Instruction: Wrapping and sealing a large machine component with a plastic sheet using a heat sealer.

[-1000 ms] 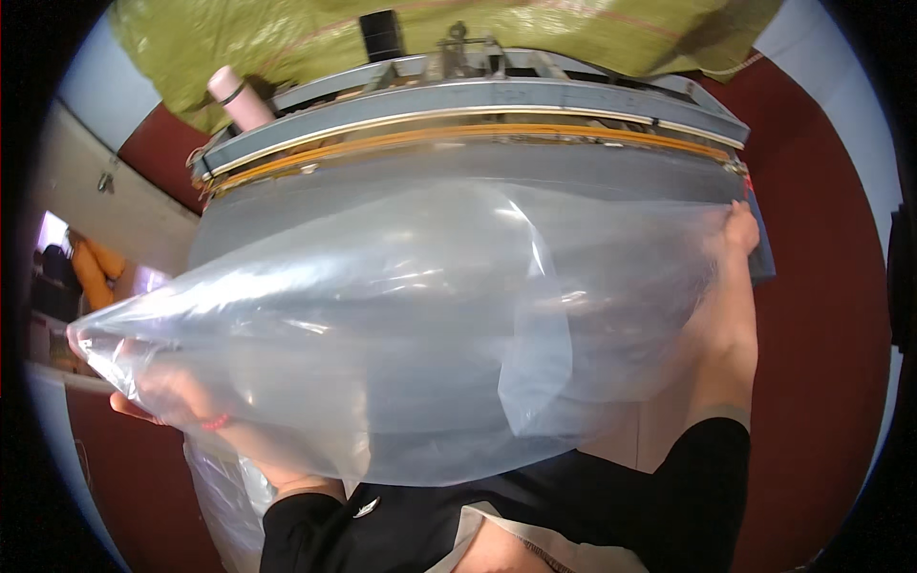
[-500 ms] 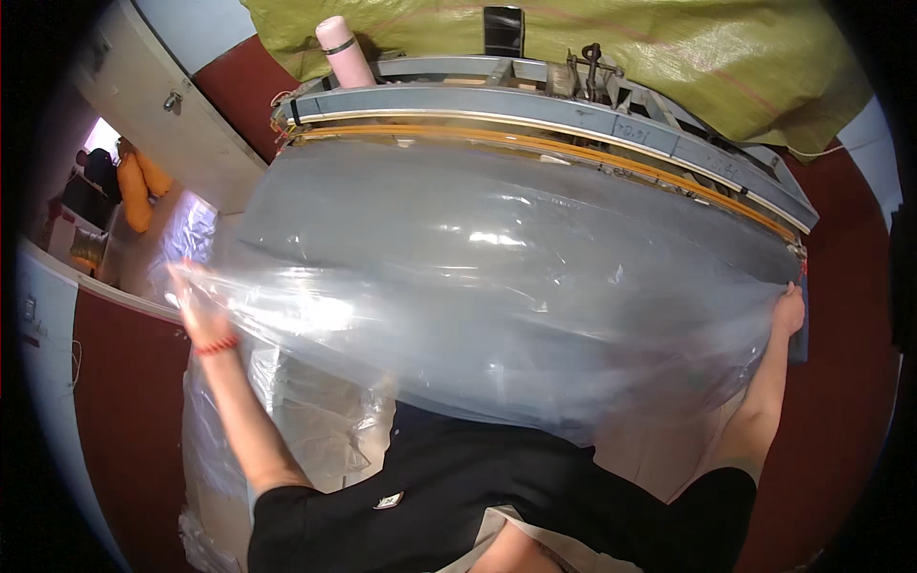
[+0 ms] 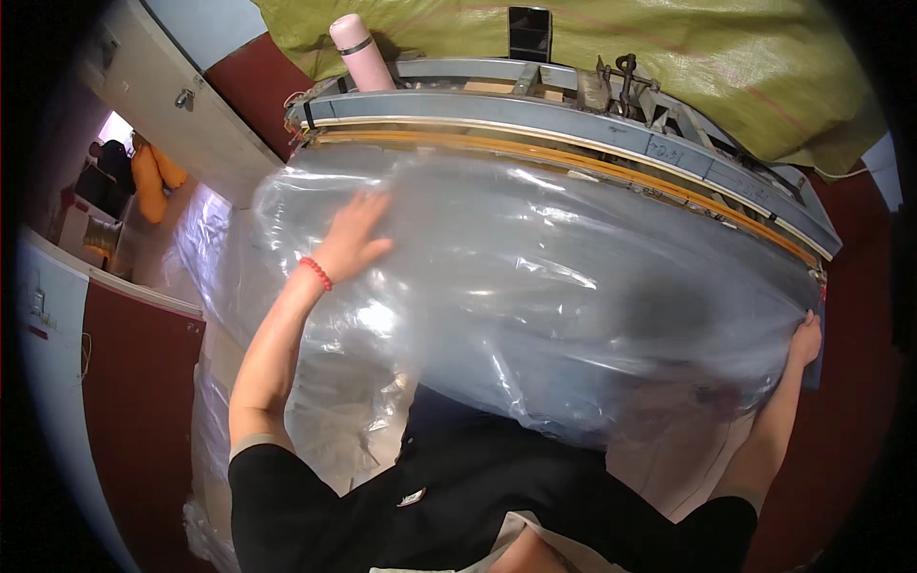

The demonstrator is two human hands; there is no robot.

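A large clear plastic bag (image 3: pixel 573 286) lies spread across the grey bed in front of a long sealing machine (image 3: pixel 573 143) with an orange-yellow bar. My left hand (image 3: pixel 351 237), with a red bead bracelet at the wrist, rests flat and spread on the bag's left part. My right hand (image 3: pixel 804 339) grips the bag's right edge near the end of the machine. The bag's near edge hangs over my dark shirt.
A pink bottle (image 3: pixel 360 50) and a dark phone (image 3: pixel 528 31) stand on top of the machine, against a yellow-green tarp (image 3: pixel 726 57). More clear plastic (image 3: pixel 215 411) is heaped at my left. A person in orange (image 3: pixel 148 177) is far left, beyond a red-and-white wall (image 3: pixel 134 382).
My left hand let go of the bag's left edge and moved right and forward to lie flat on top of it. The bag has settled lower onto the bed. My head turned left.
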